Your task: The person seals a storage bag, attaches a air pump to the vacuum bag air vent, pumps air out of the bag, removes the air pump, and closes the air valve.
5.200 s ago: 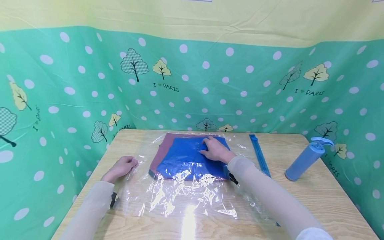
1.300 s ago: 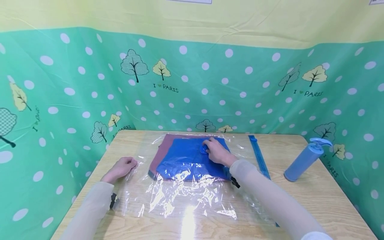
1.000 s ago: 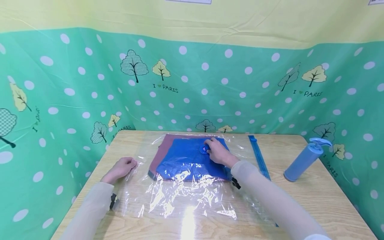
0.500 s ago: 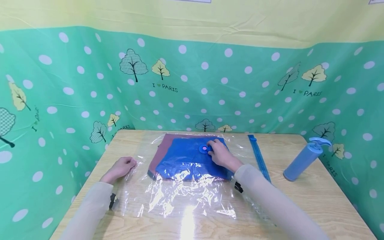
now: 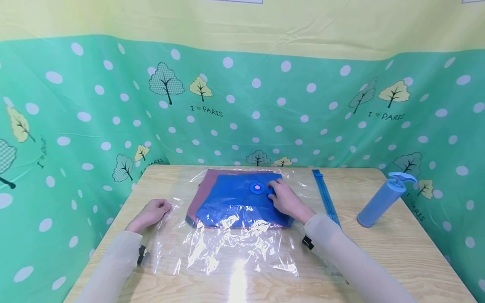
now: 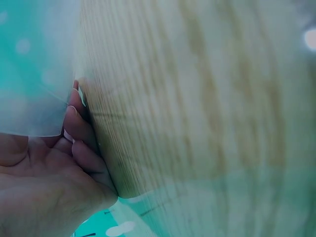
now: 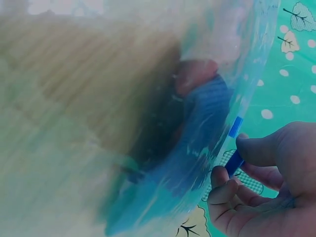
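Observation:
A clear vacuum storage bag lies flat on the table, with a folded blue cloth and a mauve cloth inside. On its upper face sits a round blue valve with a pink centre, uncovered. My right hand is just right of the valve, pinching a small blue valve cap between thumb and fingers, apart from the valve. At the bag's left edge my left hand pinches the film; the left wrist view shows the sheet running into its curled fingers.
A blue hand pump stands tilted at the right of the wooden table. The bag's blue zip strip with its slider runs along the right side. A green dotted curtain encloses the back and sides.
My right hand has lifted the cap off the valve and moved right with it, so the pink-centred valve now shows. The left hand keeps its hold at the bag's edge.

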